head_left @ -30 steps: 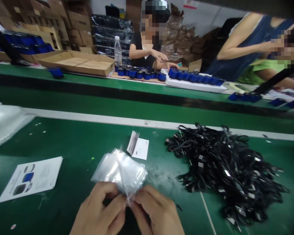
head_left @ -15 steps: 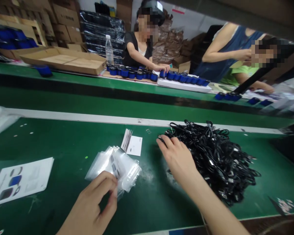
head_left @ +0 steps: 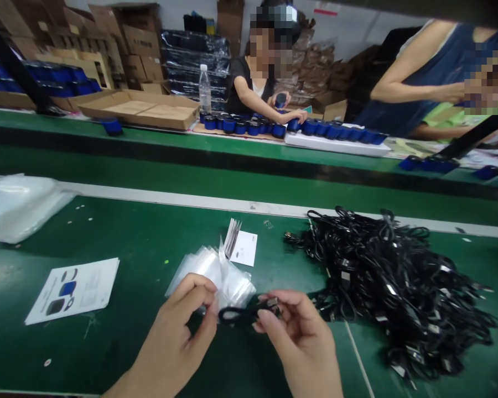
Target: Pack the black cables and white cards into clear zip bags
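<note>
My right hand [head_left: 301, 331] grips a coiled black USB cable [head_left: 236, 315], its metal plug showing between the fingers. Facing it, my left hand [head_left: 186, 315] pinches the edge of a clear plastic bag [head_left: 223, 271]; part of that bag stands up from the fanned stack of clear bags [head_left: 195, 268] lying beneath. The cable's looped end is close to my left fingertips, and I cannot tell whether it is inside the bag mouth. To the right of my right hand lies a large tangled pile of black cables [head_left: 382, 282].
Small folded white leaflets [head_left: 244, 247] lie behind the bags. A stack of printed sheets [head_left: 72, 290] is at left, near a plastic sheet bundle [head_left: 20, 207]. Across the bench, a co-worker handles blue round items [head_left: 253, 127] beside a cardboard tray [head_left: 141, 110]; another person stands at right.
My right hand has come from the cable pile to my left hand, bringing a cable. The view has shifted left. The co-worker opposite now holds up a blue item in one hand.
</note>
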`<state>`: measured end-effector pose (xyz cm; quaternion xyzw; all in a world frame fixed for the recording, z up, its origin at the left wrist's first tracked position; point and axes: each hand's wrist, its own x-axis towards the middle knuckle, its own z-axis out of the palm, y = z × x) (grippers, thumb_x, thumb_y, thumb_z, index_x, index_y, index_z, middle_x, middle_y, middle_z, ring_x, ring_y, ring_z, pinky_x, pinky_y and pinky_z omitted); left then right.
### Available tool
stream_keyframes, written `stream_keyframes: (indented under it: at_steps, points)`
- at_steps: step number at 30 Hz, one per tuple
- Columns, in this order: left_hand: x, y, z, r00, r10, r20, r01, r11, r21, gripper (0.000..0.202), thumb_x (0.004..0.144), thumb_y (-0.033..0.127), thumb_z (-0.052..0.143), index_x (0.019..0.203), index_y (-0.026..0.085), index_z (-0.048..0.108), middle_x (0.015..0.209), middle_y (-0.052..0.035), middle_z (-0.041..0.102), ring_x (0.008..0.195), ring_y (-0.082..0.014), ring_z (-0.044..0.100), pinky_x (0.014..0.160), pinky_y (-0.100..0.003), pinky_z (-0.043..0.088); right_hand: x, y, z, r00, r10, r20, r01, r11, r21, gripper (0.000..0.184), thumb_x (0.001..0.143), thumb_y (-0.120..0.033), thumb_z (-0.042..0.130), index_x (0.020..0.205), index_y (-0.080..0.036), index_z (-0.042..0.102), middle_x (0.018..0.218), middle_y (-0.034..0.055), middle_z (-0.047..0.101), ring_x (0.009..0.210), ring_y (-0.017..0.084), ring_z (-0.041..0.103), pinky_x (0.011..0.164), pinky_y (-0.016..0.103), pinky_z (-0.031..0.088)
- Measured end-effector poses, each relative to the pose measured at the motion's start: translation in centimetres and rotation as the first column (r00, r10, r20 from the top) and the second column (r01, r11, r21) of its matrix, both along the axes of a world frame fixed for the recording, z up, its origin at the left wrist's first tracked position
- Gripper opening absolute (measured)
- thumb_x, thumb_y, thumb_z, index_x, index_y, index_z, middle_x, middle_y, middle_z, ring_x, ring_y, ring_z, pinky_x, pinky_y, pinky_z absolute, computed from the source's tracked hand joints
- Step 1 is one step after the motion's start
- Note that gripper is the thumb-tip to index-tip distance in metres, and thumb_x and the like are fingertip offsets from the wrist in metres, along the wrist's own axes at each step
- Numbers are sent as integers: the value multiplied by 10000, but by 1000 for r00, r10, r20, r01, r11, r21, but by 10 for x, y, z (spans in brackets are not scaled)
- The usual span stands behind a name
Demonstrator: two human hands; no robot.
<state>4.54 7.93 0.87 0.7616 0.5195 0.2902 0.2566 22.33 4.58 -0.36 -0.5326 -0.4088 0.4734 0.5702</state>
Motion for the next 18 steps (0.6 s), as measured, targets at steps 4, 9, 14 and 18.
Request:
stream_keyframes:
  at_steps: [4,9,14,18]
  points:
    - [4,-5,-3,1000,18,15,-18,999,32,161,881,154,416,744,214,476,944,-23,492,799,-132,578,669,-209,465,-13,-4,-12,981,-188,47,183,979,84,183,746,-284,725,796,-206,568,823,29,611,672,142,634,558,219,573]
    - [9,-12,-6,998,35,52,-39,995,88,148,854,126,441,769,212,525,1032,-48,455,934,-161,575,766,-242,479,-31,-9,-7,982,-181,-53,183,983,32,298,720,-377,742,708,-200,503,751,12,566,583,119,599,487,203,547]
    - [8,-17,-5,995,23,99,-34,994,107,149,857,117,444,830,225,543,1159,-66,451,1101,-183,530,874,-252,466,-28,-5,8,978,-22,-208,-18,982,-189,378,654,-440,784,668,-194,497,569,-41,555,480,123,597,435,224,550]
    - [6,-20,-4,994,15,106,-21,998,57,142,869,124,436,847,222,537,1187,-75,469,1129,-188,526,933,-273,443,-18,-4,18,974,34,-224,-93,962,-257,416,600,-440,816,640,-184,491,472,-74,511,401,92,547,377,181,507]
